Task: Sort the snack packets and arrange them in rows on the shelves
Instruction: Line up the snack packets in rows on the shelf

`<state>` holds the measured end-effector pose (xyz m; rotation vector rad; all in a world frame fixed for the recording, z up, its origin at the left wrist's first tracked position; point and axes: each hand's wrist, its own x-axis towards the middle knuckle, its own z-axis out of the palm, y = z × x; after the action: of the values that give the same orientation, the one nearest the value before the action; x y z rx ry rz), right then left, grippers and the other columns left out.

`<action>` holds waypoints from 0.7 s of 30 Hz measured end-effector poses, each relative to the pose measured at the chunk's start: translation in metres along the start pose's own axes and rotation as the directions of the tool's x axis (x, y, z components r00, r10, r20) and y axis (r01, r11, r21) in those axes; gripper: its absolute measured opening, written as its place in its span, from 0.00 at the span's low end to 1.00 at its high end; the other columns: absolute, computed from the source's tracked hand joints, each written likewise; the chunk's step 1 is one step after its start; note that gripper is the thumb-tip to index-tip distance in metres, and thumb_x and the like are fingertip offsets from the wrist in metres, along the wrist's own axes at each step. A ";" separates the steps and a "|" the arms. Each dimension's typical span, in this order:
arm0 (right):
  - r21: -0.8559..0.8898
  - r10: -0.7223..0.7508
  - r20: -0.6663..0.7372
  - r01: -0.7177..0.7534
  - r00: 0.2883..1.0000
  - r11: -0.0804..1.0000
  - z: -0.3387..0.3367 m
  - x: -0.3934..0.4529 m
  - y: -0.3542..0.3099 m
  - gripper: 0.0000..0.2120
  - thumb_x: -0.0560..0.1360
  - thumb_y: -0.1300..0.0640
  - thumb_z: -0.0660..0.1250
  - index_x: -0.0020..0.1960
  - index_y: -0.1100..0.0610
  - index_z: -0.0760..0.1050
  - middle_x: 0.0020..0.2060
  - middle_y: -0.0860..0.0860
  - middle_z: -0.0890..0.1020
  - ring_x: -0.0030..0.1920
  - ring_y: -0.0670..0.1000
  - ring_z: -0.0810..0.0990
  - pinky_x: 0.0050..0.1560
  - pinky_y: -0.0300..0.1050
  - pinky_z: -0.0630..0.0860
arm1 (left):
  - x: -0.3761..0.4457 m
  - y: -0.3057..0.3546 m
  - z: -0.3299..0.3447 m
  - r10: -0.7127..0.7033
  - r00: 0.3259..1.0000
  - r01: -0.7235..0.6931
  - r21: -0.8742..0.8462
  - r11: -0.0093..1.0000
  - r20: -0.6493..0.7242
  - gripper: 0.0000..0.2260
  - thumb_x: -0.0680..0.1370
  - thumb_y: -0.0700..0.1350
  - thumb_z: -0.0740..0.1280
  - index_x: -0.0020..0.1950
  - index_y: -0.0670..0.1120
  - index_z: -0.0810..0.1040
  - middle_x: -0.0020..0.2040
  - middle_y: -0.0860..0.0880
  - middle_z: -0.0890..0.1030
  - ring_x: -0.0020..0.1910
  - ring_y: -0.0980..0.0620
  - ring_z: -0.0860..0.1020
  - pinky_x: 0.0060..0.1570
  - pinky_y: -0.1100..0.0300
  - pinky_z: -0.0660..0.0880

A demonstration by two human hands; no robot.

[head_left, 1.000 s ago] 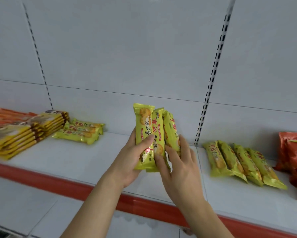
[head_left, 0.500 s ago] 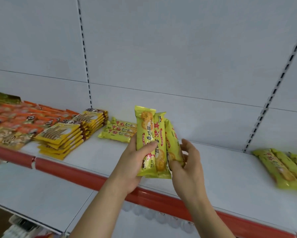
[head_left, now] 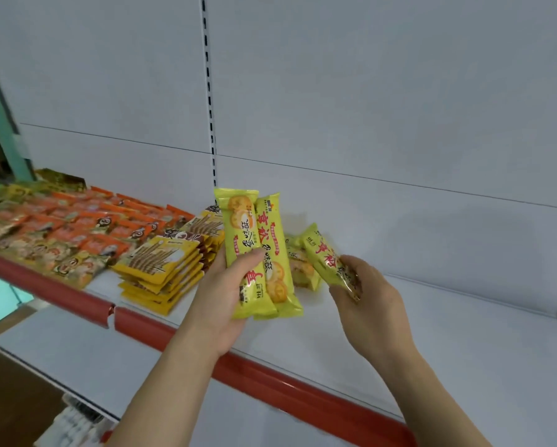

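My left hand (head_left: 220, 295) grips two long yellow-green biscuit packets (head_left: 258, 253) upright above the shelf's front edge, thumb across their fronts. My right hand (head_left: 367, 304) holds a third packet of the same kind (head_left: 327, 258) by its lower end, tilted up and to the left. Just behind it, a small pile of matching yellow-green packets (head_left: 299, 266) lies on the white shelf (head_left: 448, 333).
Left of my hands sit stacks of yellow stick-biscuit packets (head_left: 161, 262), then rows of orange packets (head_left: 77, 227). A red strip (head_left: 270, 379) runs along the shelf's front edge. A lower white shelf (head_left: 61, 353) shows below. White back panels stand behind.
The view has swung left along the shelf. My right hand has pulled one packet away from the bunch in my left hand and carried it right, toward the pile of matching packets.
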<state>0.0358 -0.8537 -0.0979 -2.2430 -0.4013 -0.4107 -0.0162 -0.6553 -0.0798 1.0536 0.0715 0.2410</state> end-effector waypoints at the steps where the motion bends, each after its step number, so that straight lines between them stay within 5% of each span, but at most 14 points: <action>1: -0.080 -0.054 0.008 0.054 0.999 0.995 0.005 0.002 0.000 0.22 0.76 0.60 0.70 0.68 0.51 0.74 0.58 0.46 0.81 0.57 0.52 0.77 0.53 0.41 0.70 | 0.004 0.003 -0.007 -0.005 1.000 0.005 -0.003 1.000 0.004 0.24 0.74 0.43 0.71 0.71 0.50 0.77 0.62 0.42 0.84 0.60 0.38 0.84 0.60 0.39 0.79; 7: -0.325 -0.243 0.145 0.278 0.959 0.904 0.035 0.017 -0.020 0.26 0.72 0.65 0.71 0.70 0.56 0.75 0.61 0.52 0.80 0.58 0.58 0.77 0.57 0.49 0.75 | 0.021 0.022 -0.047 -0.084 0.993 0.083 0.016 0.996 0.082 0.25 0.74 0.43 0.74 0.72 0.51 0.77 0.63 0.40 0.84 0.61 0.35 0.82 0.64 0.34 0.76; 11: -0.443 -0.307 0.219 0.375 0.926 0.815 0.068 0.024 -0.033 0.23 0.70 0.63 0.71 0.65 0.56 0.77 0.57 0.51 0.82 0.58 0.60 0.78 0.54 0.59 0.79 | 0.024 0.031 -0.067 -0.150 0.980 0.149 0.020 0.989 0.130 0.17 0.79 0.42 0.69 0.68 0.52 0.79 0.59 0.42 0.86 0.56 0.40 0.85 0.49 0.46 0.83; 16: -0.538 -0.191 0.170 0.254 0.967 0.804 0.086 0.022 -0.030 0.22 0.70 0.56 0.73 0.64 0.51 0.79 0.55 0.51 0.81 0.58 0.61 0.77 0.52 0.60 0.80 | 0.023 0.021 -0.081 -0.262 0.939 0.260 0.040 0.965 0.223 0.20 0.81 0.42 0.67 0.73 0.51 0.75 0.63 0.41 0.84 0.61 0.37 0.83 0.61 0.39 0.79; 21: -0.553 -0.192 0.119 0.226 0.974 0.802 0.094 0.027 -0.032 0.19 0.75 0.46 0.61 0.60 0.49 0.82 0.50 0.50 0.82 0.53 0.61 0.78 0.48 0.59 0.79 | 0.027 0.018 -0.087 -0.325 0.911 0.326 0.037 0.945 0.254 0.18 0.81 0.43 0.67 0.70 0.49 0.78 0.61 0.39 0.84 0.61 0.35 0.82 0.62 0.35 0.77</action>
<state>0.0624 -0.7581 -0.1239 -2.8049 -0.6278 -0.6512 -0.0083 -0.5665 -0.1053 1.0419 0.0116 -0.2000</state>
